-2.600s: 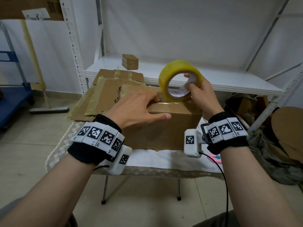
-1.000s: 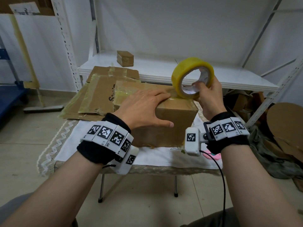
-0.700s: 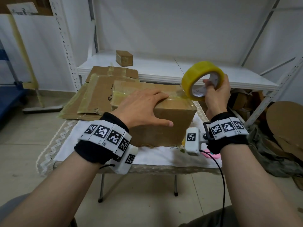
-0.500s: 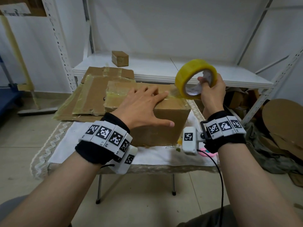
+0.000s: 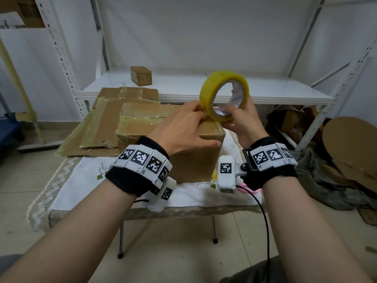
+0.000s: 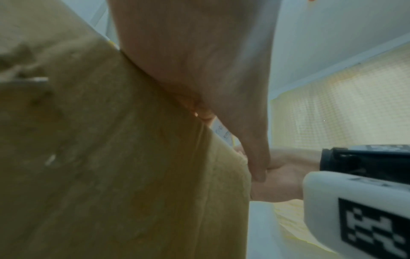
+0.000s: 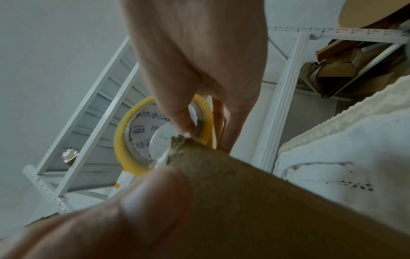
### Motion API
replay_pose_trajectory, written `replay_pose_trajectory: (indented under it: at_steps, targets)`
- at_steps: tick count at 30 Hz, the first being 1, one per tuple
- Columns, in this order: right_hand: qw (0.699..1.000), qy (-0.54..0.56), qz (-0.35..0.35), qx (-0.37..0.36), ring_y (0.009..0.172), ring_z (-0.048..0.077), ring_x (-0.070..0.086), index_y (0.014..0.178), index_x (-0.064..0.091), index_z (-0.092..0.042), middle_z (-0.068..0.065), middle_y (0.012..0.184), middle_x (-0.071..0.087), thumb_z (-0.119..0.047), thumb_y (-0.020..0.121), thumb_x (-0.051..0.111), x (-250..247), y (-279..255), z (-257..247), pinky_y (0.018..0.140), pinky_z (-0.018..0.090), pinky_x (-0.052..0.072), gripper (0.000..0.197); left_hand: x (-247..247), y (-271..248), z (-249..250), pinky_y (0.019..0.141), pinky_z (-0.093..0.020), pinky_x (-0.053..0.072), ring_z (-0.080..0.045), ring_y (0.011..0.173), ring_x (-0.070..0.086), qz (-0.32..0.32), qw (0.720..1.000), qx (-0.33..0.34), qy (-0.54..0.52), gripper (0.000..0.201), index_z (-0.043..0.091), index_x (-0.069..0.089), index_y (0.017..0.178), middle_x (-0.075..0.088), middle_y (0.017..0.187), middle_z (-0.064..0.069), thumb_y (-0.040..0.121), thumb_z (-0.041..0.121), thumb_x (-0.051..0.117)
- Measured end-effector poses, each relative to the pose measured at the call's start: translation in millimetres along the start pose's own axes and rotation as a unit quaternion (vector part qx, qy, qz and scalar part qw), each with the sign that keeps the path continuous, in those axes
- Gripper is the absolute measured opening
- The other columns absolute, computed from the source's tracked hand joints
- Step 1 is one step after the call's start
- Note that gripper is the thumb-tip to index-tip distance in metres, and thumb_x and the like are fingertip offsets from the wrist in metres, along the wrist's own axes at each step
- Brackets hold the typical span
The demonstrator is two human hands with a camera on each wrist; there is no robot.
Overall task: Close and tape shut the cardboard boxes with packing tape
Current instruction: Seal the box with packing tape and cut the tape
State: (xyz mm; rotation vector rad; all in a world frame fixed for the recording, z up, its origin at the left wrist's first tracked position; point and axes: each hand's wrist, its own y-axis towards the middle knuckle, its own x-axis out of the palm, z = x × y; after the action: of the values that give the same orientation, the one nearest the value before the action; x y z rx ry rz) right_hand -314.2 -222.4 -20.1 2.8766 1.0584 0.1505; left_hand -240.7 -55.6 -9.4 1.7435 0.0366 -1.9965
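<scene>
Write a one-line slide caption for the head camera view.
Right hand holds a yellow tape roll at the cardboard box corner; left hand rests on top.

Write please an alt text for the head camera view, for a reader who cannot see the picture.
A person's right hand holds a yellow tape roll at the top right edge of a cardboard box, while the left hand rests on the box with fingertips at the roll. Flattened cardboard lies behind on the cloth-covered table.
</scene>
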Motion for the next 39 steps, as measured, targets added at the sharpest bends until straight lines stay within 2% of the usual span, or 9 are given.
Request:
replay_pose_trajectory:
  at_steps: [5,10,17,20,24,29,34,36,39]
  targets:
    - [1.0,0.006,0.0,0.007,0.109,0.026,0.067,0.136,0.05,-0.016,0.012,0.126,0.062,-0.003,0.092,0.068,1.8,-2.0,3.6,0.064,0.026,0.059,0.049,4.5,2.3,-3.3,0.103,-0.037,0.043,-0.018,0.122,0.05,-0.003,1.0,-0.004,0.01,0.082,0.024,0.054,0.139,0.05,0.139,0.003,0.075,0.075,0.062]
    - [1.0,-0.007,-0.018,0.004,0.102,0.016,0.065,0.143,0.043,-0.024,0.006,0.133,0.058,-0.008,0.096,0.065,5.2,-2.0,6.3,0.058,0.021,0.056,0.054,6.5,1.0,-3.8,0.102,-0.04,0.045,-0.018,0.121,0.052,0.0,1.0,-0.01,0.018,0.081,0.027,0.053,0.141,0.049,0.141,0.006,0.077,0.077,0.058]
    - [1.0,0.012,0.009,0.003,0.089,0.017,0.064,0.143,0.041,-0.028,0.005,0.129,0.056,-0.006,0.101,0.054,6.4,-1.0,8.5,0.05,0.02,0.054,0.049,8.8,0.2,-5.2,0.104,-0.04,0.044,-0.018,0.123,0.049,0.003,1.0,-0.017,0.019,0.083,0.026,0.051,0.142,0.049,0.138,0.005,0.076,0.077,0.058]
    - [1.0,0.025,0.013,0.007,0.095,0.017,0.063,0.144,0.038,-0.032,0.004,0.131,0.054,-0.006,0.102,0.052,7.3,-0.9,9.6,0.049,0.02,0.054,0.051,8.5,-0.9,-5.4,0.102,-0.037,0.043,-0.017,0.122,0.048,0.002,1.0,-0.021,0.02,0.084,0.025,0.05,0.143,0.048,0.135,0.005,0.077,0.077,0.058]
    - [0.996,0.078,0.035,0.021,0.116,0.028,0.06,0.145,0.038,-0.034,0.006,0.141,0.049,-0.001,0.101,0.049,3.0,0.4,11.4,0.056,0.029,0.059,0.056,8.9,-2.4,-6.7,0.096,-0.035,0.042,-0.017,0.115,0.049,0.004,1.0,-0.024,0.012,0.086,0.025,0.047,0.144,0.049,0.125,0.004,0.076,0.076,0.06]
    - [0.992,0.117,0.044,0.033,0.118,0.029,0.059,0.146,0.039,-0.033,0.007,0.141,0.048,0.001,0.1,0.047,0.6,-0.1,13.2,0.06,0.032,0.061,0.057,9.1,-2.1,-6.9,0.099,-0.035,0.042,-0.017,0.119,0.048,0.01,1.0,-0.019,0.014,0.088,0.028,0.04,0.149,0.048,0.129,0.004,0.077,0.076,0.059]
    - [0.986,0.151,0.05,0.054,0.121,0.034,0.059,0.136,0.04,-0.037,0.009,0.142,0.047,0.002,0.1,0.047,3.4,0.1,13.2,0.066,0.038,0.064,0.054,9.1,-0.9,-7.3,0.093,-0.034,0.042,-0.016,0.109,0.046,0.0,0.999,-0.008,0.039,0.085,0.03,0.04,0.149,0.039,0.11,0.008,0.08,0.078,0.052]
    - [0.98,0.179,0.06,0.068,0.122,0.039,0.058,0.133,0.04,-0.035,0.011,0.142,0.045,0.004,0.099,0.046,0.3,1.8,14.3,0.067,0.042,0.064,0.052,9.4,-0.9,-7.8,0.093,-0.034,0.041,-0.016,0.112,0.045,0.0,0.999,-0.01,0.041,0.085,0.032,0.039,0.149,0.04,0.113,0.007,0.08,0.078,0.052]
    - [0.965,0.237,0.066,0.095,0.122,0.047,0.055,0.145,0.037,-0.03,0.017,0.147,0.04,0.008,0.099,0.042,-6.6,4.5,18.5,0.063,0.046,0.063,0.059,11.5,-1.2,-8.7,0.095,-0.036,0.042,-0.017,0.118,0.044,0.003,0.999,-0.009,0.043,0.085,0.032,0.037,0.15,0.042,0.126,0.004,0.08,0.079,0.051]
